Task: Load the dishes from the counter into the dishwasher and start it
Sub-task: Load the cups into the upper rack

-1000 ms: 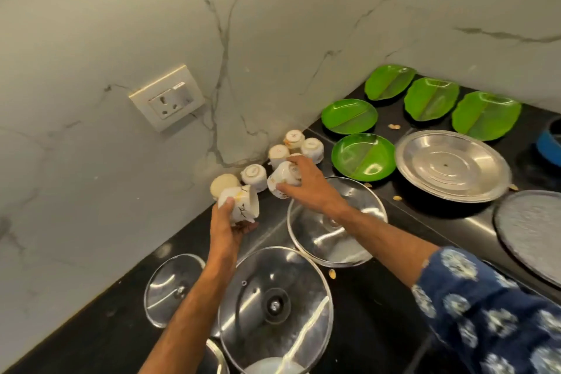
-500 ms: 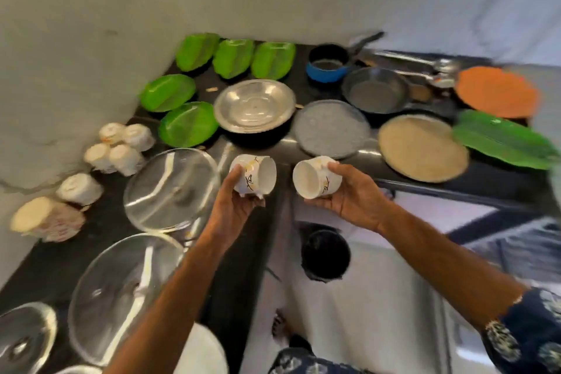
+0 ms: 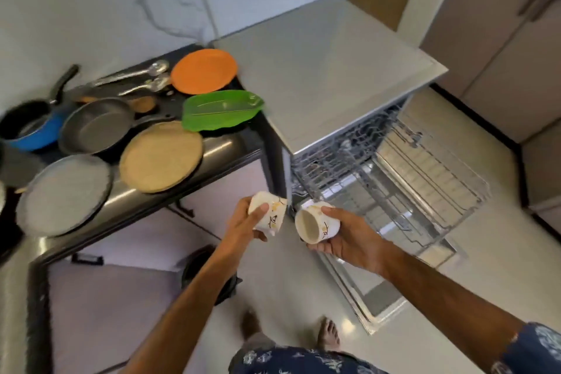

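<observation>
Filling the right half of the frame: grey steel dishwasher (image 3: 328,70) with its door dropped open and two wire racks (image 3: 425,173) pulled out over the pale floor. Running along the left side: dark stone worktop (image 3: 218,146), crowded with dishes still to be loaded. Resting at its near left edge: round grey flat plate (image 3: 63,194), and just beside that, right of it, round tan flat plate (image 3: 161,156). Behind those, toward upper left: dark non-stick frying pan (image 3: 94,127) and blue saucepan with black handle (image 3: 30,127), side by side. Farther back, near the dishwasher's corner: round orange plate (image 3: 204,70), and below it a green leaf-shaped plate (image 3: 223,114) overlapping the worktop's right edge. Lying left of the orange plate: steel ladles (image 3: 136,73), blurred.

Held out at lower centre, over the floor, between worktop and racks: two small white ceramic cups with gold and black markings. Left hand (image 3: 243,228) wrapped round the left cup (image 3: 268,215), thumb across its side, cup tilted with its base toward upper left. Right hand (image 3: 349,240) cupping the right cup (image 3: 315,225) from beneath and behind, fingers curled about it, mouth turned toward the left of the frame. Cups close together, not touching. Bare feet (image 3: 329,332) at bottom centre.
</observation>
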Action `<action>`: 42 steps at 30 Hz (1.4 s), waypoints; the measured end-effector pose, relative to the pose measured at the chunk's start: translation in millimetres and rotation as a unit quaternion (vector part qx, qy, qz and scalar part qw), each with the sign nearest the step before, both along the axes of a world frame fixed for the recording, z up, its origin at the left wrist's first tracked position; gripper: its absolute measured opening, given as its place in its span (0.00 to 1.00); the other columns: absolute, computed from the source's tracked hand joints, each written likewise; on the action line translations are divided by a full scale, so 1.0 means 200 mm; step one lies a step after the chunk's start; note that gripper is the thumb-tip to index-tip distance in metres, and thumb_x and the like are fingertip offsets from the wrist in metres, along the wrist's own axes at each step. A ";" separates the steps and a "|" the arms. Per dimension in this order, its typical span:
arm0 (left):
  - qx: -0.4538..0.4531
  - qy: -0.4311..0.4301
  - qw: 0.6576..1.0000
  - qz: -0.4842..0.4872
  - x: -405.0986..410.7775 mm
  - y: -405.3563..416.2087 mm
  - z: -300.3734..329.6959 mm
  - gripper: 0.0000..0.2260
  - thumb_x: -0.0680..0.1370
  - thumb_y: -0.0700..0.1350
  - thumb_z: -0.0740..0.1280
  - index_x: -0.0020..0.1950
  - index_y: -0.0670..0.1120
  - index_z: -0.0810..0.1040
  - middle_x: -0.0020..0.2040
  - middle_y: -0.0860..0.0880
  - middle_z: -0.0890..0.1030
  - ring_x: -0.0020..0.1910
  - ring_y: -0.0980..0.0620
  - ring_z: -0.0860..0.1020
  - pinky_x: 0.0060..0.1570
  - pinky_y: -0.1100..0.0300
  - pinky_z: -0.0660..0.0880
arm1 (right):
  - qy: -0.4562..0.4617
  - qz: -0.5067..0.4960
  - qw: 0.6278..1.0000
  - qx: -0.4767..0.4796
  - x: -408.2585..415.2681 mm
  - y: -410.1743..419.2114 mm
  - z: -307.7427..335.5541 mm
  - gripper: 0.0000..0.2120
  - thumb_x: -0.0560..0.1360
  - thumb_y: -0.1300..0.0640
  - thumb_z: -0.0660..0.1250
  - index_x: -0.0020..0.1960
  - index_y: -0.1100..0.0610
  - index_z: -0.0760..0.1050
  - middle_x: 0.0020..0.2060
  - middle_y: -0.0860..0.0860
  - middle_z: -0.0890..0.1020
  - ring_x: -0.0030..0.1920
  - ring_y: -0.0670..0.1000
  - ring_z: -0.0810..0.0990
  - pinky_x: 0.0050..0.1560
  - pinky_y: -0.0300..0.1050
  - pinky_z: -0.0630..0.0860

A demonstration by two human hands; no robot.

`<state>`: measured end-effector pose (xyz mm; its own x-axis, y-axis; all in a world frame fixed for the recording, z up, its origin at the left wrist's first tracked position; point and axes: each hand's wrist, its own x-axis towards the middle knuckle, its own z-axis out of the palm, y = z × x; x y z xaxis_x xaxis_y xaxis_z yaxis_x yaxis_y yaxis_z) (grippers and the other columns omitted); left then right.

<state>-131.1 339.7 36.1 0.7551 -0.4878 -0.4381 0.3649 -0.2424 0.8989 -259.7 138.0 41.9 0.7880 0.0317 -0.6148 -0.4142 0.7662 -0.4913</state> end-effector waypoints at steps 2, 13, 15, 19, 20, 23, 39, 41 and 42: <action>0.051 -0.030 0.996 -0.069 0.00 -0.22 -0.06 0.12 0.79 0.49 0.69 0.60 0.54 0.70 0.58 0.48 0.78 0.49 0.55 0.82 0.36 0.62 0.78 | 0.030 -0.038 0.999 -0.012 -0.06 -0.15 -0.05 0.21 0.78 0.54 0.66 0.67 0.63 0.71 0.48 0.61 0.82 0.41 0.55 0.84 0.35 0.47 0.82; 0.193 -0.291 0.867 -0.355 0.27 -1.10 -0.52 0.32 0.70 0.43 0.76 0.71 0.48 0.66 0.62 0.50 0.65 0.58 0.51 0.71 0.53 0.58 0.71 | 0.190 -0.161 0.950 -0.187 -0.02 -0.59 -0.59 0.23 0.77 0.53 0.69 0.66 0.61 0.66 0.49 0.57 0.80 0.39 0.51 0.83 0.35 0.44 0.79; 0.228 -0.330 0.835 -0.377 0.35 -1.23 -0.63 0.31 0.70 0.43 0.76 0.69 0.49 0.67 0.61 0.48 0.66 0.55 0.52 0.71 0.50 0.58 0.71 | 0.203 -0.157 0.943 -0.213 0.03 -0.63 -0.70 0.24 0.77 0.53 0.71 0.67 0.59 0.66 0.53 0.56 0.79 0.42 0.49 0.82 0.31 0.40 0.78; 0.309 -0.368 0.779 -0.404 0.49 -1.41 -0.88 0.30 0.69 0.45 0.77 0.66 0.52 0.65 0.62 0.46 0.70 0.55 0.47 0.74 0.50 0.52 0.75 | 0.215 -0.084 0.900 -0.371 0.14 -0.71 -0.97 0.29 0.73 0.47 0.74 0.68 0.54 0.66 0.60 0.53 0.73 0.56 0.54 0.78 0.46 0.48 0.82; 0.336 -0.392 0.752 -0.411 0.53 -1.44 -0.95 0.31 0.69 0.46 0.77 0.66 0.51 0.66 0.62 0.45 0.71 0.56 0.45 0.75 0.51 0.52 0.75 | 0.206 -0.071 0.890 -0.399 0.17 -0.72 -1.02 0.29 0.73 0.47 0.74 0.68 0.54 0.65 0.61 0.52 0.72 0.58 0.54 0.77 0.48 0.47 0.80; 0.399 -0.439 0.691 -0.413 0.63 -1.51 -1.10 0.31 0.67 0.48 0.79 0.66 0.49 0.68 0.60 0.45 0.76 0.54 0.46 0.76 0.48 0.55 0.69 | 0.167 -0.054 0.882 -0.437 0.25 -0.76 -1.18 0.30 0.74 0.47 0.73 0.70 0.53 0.63 0.63 0.53 0.68 0.58 0.54 0.74 0.51 0.50 0.78; 0.507 -0.346 0.645 -0.456 0.89 -1.62 -1.43 0.33 0.60 0.40 0.83 0.59 0.53 0.70 0.59 0.47 0.76 0.57 0.45 0.75 0.47 0.53 0.75 | 0.040 -0.018 0.872 -0.488 0.41 -0.73 -1.53 0.35 0.71 0.57 0.73 0.72 0.58 0.59 0.61 0.55 0.65 0.59 0.57 0.71 0.56 0.51 0.75; 0.512 -0.358 0.619 -0.476 0.88 -1.62 -1.41 0.35 0.59 0.43 0.84 0.59 0.53 0.70 0.59 0.47 0.75 0.57 0.45 0.75 0.46 0.53 0.74 | 0.040 -0.022 0.867 -0.497 0.43 -0.72 -1.54 0.34 0.70 0.57 0.73 0.71 0.58 0.60 0.60 0.56 0.66 0.58 0.57 0.71 0.54 0.50 0.73; 0.511 -0.370 0.603 -0.489 0.87 -1.62 -1.39 0.35 0.59 0.45 0.84 0.60 0.53 0.70 0.59 0.47 0.75 0.56 0.46 0.75 0.45 0.54 0.73 | 0.040 -0.022 0.861 -0.507 0.44 -0.72 -1.54 0.34 0.70 0.57 0.73 0.71 0.58 0.61 0.60 0.56 0.67 0.58 0.57 0.72 0.52 0.49 0.71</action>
<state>42.4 15.9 -242.8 0.4977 -0.6195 -0.6070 -0.8109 -0.5807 -0.0722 -171.0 -5.1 -266.7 0.7279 -0.5822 -0.3622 -0.4597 -0.0225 -0.8878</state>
